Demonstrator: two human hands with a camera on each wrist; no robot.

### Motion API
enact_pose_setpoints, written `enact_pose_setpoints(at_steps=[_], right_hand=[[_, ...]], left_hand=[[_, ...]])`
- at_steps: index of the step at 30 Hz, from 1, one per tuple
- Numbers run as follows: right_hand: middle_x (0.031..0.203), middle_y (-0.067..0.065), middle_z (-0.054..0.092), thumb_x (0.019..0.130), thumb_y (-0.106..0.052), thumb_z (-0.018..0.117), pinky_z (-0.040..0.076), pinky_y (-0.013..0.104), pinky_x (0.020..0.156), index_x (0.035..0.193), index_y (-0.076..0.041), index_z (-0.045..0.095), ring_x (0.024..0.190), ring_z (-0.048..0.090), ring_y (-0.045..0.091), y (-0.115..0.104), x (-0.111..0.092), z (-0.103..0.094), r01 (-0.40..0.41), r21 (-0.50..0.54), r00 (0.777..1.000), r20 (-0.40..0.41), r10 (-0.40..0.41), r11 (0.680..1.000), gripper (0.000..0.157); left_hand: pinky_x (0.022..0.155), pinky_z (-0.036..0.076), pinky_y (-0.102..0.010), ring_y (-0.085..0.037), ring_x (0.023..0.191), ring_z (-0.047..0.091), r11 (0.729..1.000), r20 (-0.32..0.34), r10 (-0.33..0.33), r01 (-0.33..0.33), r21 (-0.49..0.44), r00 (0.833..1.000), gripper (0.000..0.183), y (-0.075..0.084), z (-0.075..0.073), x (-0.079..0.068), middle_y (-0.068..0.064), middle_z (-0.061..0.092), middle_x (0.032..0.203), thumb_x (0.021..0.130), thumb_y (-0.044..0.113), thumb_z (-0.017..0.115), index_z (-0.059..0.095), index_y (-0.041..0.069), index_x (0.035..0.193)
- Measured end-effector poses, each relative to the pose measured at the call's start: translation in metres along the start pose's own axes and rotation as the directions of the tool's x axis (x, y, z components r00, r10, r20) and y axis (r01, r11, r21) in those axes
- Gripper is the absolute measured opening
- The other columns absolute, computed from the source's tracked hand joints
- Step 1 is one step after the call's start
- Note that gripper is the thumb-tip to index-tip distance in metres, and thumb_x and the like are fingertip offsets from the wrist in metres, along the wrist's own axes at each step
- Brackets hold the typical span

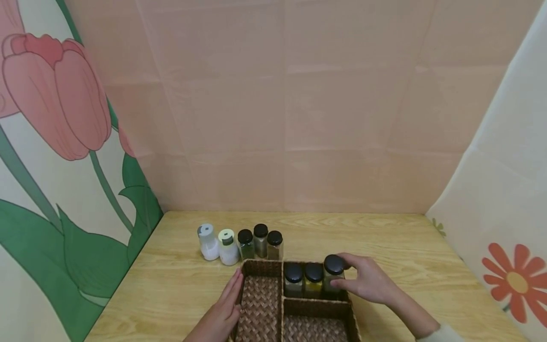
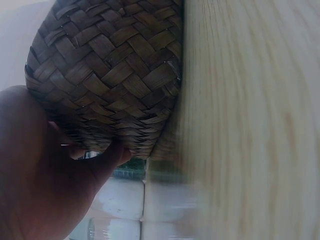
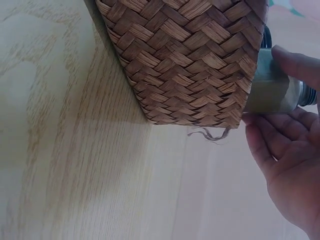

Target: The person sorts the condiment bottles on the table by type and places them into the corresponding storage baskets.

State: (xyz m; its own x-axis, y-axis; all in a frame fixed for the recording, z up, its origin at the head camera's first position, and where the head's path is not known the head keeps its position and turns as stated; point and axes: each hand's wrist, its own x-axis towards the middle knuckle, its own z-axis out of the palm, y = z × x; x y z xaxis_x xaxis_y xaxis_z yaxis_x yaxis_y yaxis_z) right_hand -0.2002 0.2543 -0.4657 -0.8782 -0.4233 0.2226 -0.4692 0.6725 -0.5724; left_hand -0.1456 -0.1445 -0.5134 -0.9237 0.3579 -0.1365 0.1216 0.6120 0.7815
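A brown woven basket (image 1: 282, 308) with three compartments stands at the table's near edge. My right hand (image 1: 367, 280) grips a black-capped spice jar (image 1: 334, 273) by its sides, at the right end of the basket's back right compartment. In the right wrist view that jar (image 3: 272, 87) rises partly above the woven rim, thumb on one side and fingers on the other. Two more black-capped jars (image 1: 293, 280) (image 1: 314, 280) stand in the same compartment, the nearer of them holding something yellow. Against the basket's left wall rests my left hand (image 1: 224, 304), its fingers straight along the outside.
Behind the basket stand three slimmer black-capped jars (image 1: 260, 240). Left of them are two white-bodied shakers, one with a grey top (image 1: 208, 242) and one with a pale yellow top (image 1: 228, 247). A pink cloth (image 1: 282, 118) hangs behind the wooden table (image 1: 384, 237).
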Motion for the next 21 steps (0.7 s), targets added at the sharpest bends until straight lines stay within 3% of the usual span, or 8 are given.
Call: enact_pose_setpoints(at_steps=[8, 14, 21], right_hand=[[0.121, 0.004, 0.072, 0.084, -0.051, 0.078, 0.058, 0.055, 0.085, 0.13, -0.016, 0.065, 0.107, 0.068, 0.035, 0.0013, -0.0005, -0.0006, -0.045, 0.022, 0.998, 0.035, 0.044, 0.999, 0.059], [0.124, 0.005, 0.071, 0.085, -0.053, 0.077, 0.058, 0.055, 0.087, 0.13, -0.016, 0.065, 0.11, 0.068, 0.036, 0.0019, -0.0011, 0.0012, -0.06, 0.039, 0.997, 0.058, 0.058, 0.997, 0.06], [0.13, 0.018, 0.067, 0.083, -0.053, 0.078, 0.056, 0.058, 0.09, 0.135, -0.005, 0.061, 0.114, 0.066, 0.041, 0.0031, -0.0012, 0.0024, -0.09, 0.039, 0.994, 0.061, 0.088, 0.995, 0.073]], left_hand=[[0.119, 0.019, -0.062, -0.031, 0.155, 0.011, 1.0, 0.004, 0.011, -0.011, -0.003, 1.0, 0.067, 0.0005, -0.0005, 0.0, -0.003, -0.001, 0.171, 0.104, 0.015, 0.042, 0.011, 0.01, 0.164], [0.118, 0.019, -0.063, -0.033, 0.155, 0.011, 0.999, 0.007, 0.034, -0.034, 0.003, 0.999, 0.068, -0.0008, -0.0002, -0.0005, -0.005, -0.001, 0.171, 0.104, 0.014, 0.044, 0.01, 0.009, 0.163], [0.118, 0.02, -0.062, -0.033, 0.155, 0.011, 0.999, -0.001, 0.04, -0.04, 0.007, 0.999, 0.068, -0.0009, 0.0, -0.0004, -0.004, -0.001, 0.171, 0.104, 0.013, 0.044, 0.01, 0.009, 0.164]])
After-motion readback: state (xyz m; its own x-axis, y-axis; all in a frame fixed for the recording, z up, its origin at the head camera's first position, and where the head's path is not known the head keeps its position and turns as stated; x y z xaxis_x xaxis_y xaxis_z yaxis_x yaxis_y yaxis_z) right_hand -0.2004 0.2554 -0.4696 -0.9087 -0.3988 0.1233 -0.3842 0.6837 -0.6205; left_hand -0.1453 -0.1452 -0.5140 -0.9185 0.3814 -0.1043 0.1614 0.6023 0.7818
